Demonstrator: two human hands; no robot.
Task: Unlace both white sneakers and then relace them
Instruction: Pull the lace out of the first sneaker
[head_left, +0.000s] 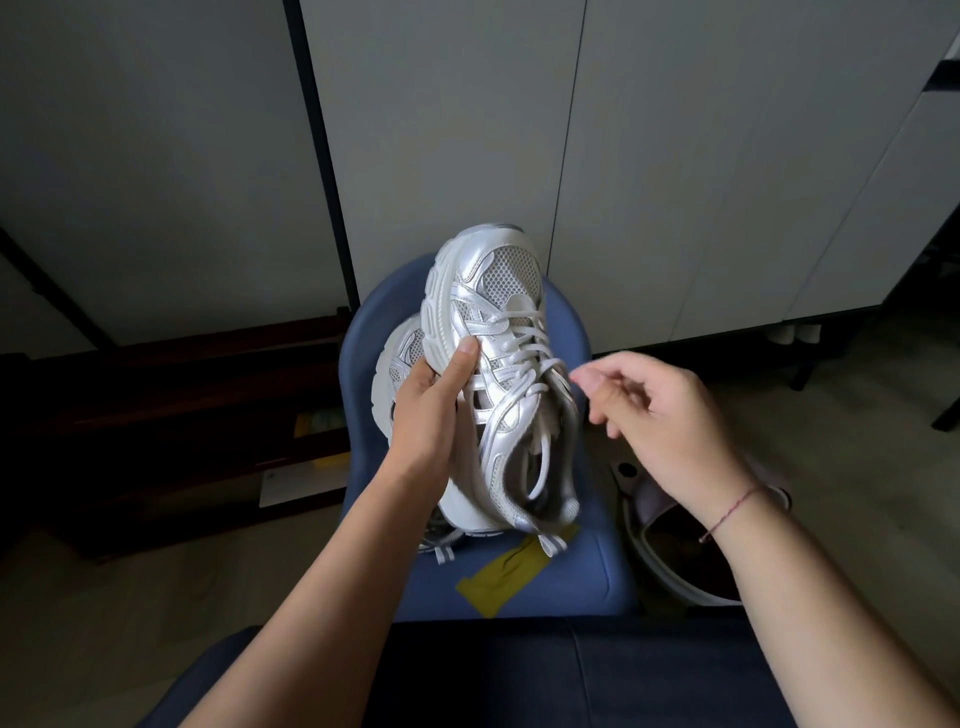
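Head: left hand (430, 410) grips sneaker (501, 291), seemingly under sole.

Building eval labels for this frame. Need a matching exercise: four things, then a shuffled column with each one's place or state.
Things:
1. held sneaker
2. second sneaker
3. yellow scrap
4. right hand

Places or states:
A. flat on the near part of the blue chair seat
B. in the air just right of the laces
C. gripped by the left hand, laced
D. on the seat, partly hidden behind the other shoe

Pairs: 1-C, 2-D, 3-A, 4-B
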